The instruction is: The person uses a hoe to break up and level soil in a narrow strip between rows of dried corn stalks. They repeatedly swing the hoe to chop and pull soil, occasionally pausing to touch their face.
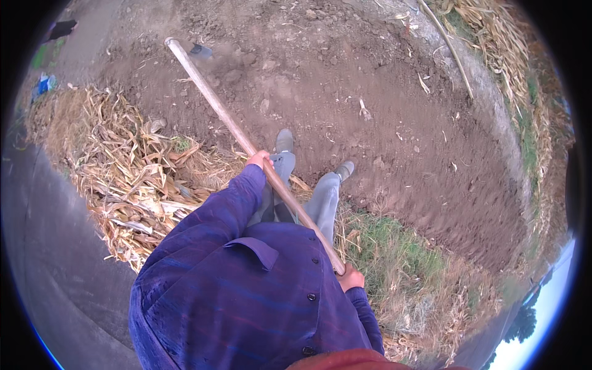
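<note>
Both my hands are around the long wooden handle (217,106) of a hoe, which slants from my right hip up to the far left. My left hand (261,159) grips it about midway, in front of my shins. Near the handle's rear end, beside my jacket, my right hand (351,278) is closed on it. A blurred grey metal blade (201,51) shows beside the far end, over loose brown soil (319,78); whether it touches the ground I cannot tell.
My shoes (285,141) stand at the soil's near edge. Dry corn husks and stalks (138,171) lie left, with a paved surface (74,212) beyond. Grass (397,245) grows right. A long thin stick (448,46) and more dry stalks (497,37) lie at the far right.
</note>
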The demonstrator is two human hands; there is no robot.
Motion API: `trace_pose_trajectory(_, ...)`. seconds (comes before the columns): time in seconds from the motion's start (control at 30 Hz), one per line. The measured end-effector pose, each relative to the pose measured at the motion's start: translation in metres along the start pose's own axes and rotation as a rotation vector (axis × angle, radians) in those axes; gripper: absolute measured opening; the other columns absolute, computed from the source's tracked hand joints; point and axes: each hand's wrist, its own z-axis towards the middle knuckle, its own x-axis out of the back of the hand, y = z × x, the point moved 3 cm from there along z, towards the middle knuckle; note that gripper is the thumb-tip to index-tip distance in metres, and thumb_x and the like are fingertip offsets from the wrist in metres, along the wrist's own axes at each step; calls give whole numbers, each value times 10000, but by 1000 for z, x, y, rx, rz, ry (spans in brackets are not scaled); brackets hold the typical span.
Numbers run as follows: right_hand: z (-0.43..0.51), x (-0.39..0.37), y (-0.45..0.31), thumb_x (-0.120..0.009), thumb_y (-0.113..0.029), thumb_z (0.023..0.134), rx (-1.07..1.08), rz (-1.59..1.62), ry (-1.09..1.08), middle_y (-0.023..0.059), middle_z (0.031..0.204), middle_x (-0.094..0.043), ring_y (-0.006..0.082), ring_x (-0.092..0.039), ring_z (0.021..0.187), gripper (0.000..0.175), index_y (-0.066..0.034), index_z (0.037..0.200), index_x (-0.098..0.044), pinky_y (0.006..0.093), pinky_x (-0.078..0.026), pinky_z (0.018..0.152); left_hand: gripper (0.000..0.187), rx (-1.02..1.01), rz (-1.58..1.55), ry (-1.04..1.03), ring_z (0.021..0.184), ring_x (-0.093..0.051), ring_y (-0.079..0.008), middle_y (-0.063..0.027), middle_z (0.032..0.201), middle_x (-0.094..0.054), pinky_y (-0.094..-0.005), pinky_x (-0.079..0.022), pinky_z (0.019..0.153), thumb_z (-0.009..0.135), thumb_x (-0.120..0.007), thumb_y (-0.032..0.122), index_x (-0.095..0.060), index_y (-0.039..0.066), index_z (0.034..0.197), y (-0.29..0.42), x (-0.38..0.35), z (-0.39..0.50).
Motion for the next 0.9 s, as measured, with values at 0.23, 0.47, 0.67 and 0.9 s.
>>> trace_pose_trajectory(0.23,175,87,-155,-725,-281,796,367,272,364,154,854,-716,382,-695,800,268,-153,1016,-643,507,-547,734,164,-767,-224,-196,739,-638,-275,-118,782,-636,-428,-563,686,870,-663,50,-558,35,995,299,-13,-112)
trace_pose_trajectory(0.47,155,251,-301,-733,-317,826,560,336,330,201,872,-709,402,-699,844,350,-57,1011,-590,515,-553,773,171,-936,-197,-141,553,-579,-221,-76,674,-577,-390,-533,515,906,-672,115,-526,47,847,417,-75,-209)
trace_pose_trajectory(0.67,135,241,-248,-723,-300,839,419,358,228,242,875,-704,430,-692,861,386,-1,1017,-557,528,-547,785,245,-861,-2,-52,494,-586,-237,-96,609,-584,-366,-512,473,897,-681,173,-576,20,738,364,-135,-125)
trace_pose_trajectory(0.9,5,91,-27,-753,-279,786,-151,263,83,250,824,-692,437,-686,782,335,-51,998,-631,523,-551,712,175,-124,133,-25,455,-574,-221,-93,615,-595,-404,-514,420,865,-734,118,-594,12,857,-65,-203,-47)
